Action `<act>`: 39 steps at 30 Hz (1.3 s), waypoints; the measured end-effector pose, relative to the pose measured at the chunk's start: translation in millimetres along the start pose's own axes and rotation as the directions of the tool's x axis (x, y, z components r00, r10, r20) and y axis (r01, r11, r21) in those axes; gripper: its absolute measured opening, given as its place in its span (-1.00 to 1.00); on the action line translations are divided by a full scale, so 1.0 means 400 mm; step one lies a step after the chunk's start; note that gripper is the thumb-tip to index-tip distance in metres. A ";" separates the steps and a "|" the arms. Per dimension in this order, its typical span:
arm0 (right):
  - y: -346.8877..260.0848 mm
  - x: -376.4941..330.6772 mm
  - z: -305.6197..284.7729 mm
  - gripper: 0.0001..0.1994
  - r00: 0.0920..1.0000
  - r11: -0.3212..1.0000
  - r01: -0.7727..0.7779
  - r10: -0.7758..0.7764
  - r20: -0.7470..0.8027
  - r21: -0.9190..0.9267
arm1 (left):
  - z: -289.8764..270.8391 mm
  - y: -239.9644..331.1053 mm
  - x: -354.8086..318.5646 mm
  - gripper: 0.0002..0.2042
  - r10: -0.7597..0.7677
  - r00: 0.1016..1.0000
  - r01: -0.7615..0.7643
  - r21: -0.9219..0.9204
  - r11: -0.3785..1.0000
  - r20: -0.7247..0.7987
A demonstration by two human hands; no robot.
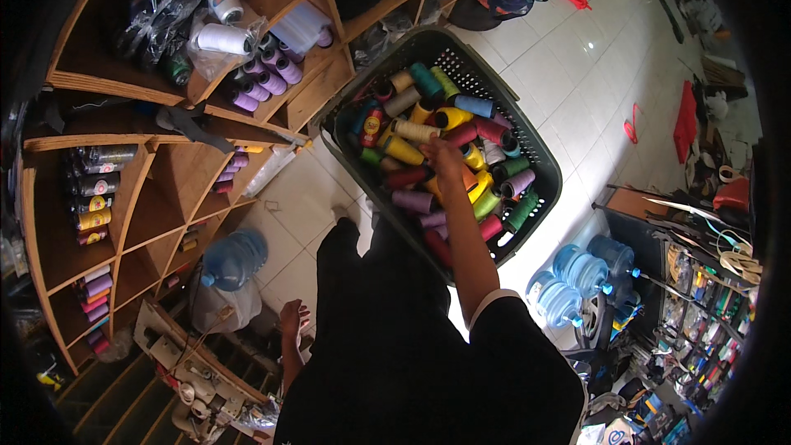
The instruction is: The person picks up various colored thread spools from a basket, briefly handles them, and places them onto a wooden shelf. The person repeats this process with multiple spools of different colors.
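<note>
Basket (512, 109), dark green, standing right of wooden shelves (107, 88), holding assorted thread spools (452, 119). Right hand (445, 158): reaching in beside cream spool (414, 131); grip cannot be told. Left hand (293, 318): hanging near left, loosely open. Step, apparently: handling spools; next move seemingly calling for secure finger hold.

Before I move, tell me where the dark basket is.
The dark basket is in the head view's upper middle, slightly right of centre, right of the wooden shelves, with the right hand in it.
</note>
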State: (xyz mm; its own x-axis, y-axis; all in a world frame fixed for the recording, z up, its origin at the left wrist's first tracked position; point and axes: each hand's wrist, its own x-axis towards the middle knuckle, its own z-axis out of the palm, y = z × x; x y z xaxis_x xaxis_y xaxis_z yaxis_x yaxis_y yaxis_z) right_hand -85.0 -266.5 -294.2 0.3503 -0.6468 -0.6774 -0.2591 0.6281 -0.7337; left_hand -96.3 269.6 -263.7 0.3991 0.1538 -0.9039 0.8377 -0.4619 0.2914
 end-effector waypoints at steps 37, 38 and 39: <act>-0.342 -0.712 0.185 -0.87 0.602 0.655 0.755 -0.700 0.384 0.012 | 0.331 0.765 -0.531 -0.41 0.927 0.114 -0.741 -0.591 0.320 0.358; -0.334 -0.707 0.186 -0.88 0.649 0.723 0.687 -0.653 0.390 0.069 | 0.327 0.766 -0.527 -0.41 0.930 0.101 -0.752 -0.585 0.305 0.354; -0.329 -0.704 0.187 -0.89 0.638 0.720 0.689 -0.655 0.404 0.080 | 0.323 0.767 -0.526 -0.40 0.934 0.090 -0.764 -0.578 0.288 0.347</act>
State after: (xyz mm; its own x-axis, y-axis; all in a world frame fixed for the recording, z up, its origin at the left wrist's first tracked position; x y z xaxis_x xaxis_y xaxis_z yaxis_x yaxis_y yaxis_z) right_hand -82.2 -134.5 -3.0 0.7567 -0.6501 0.0696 0.1269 0.0416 -0.9910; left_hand 28.3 -17.3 -24.5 0.6886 -0.7205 0.0824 0.1517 0.2543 0.9552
